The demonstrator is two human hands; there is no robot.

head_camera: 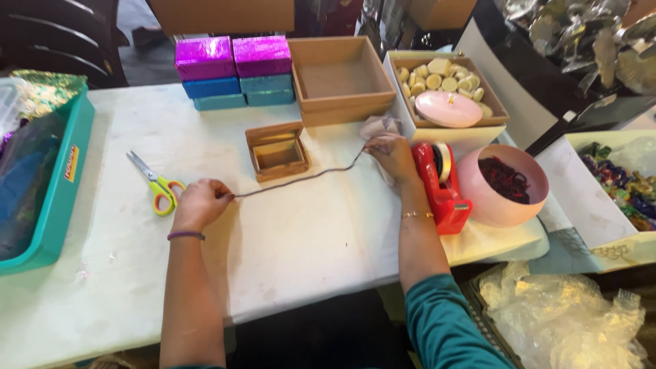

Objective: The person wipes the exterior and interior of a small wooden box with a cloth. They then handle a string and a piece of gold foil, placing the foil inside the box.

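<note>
From the head view I count two pink boxes, two open wooden boxes and one scissors. My left hand and right hand each pinch one end of one grey cord, stretched between the fingers over the table.

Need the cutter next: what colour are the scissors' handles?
Yellow and green scissors, seen in the head view.

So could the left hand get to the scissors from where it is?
Probably yes: the scissors lie just beside the left hand on open table, nothing between them. But that hand is pinching the cord and would have to drop it.
</note>
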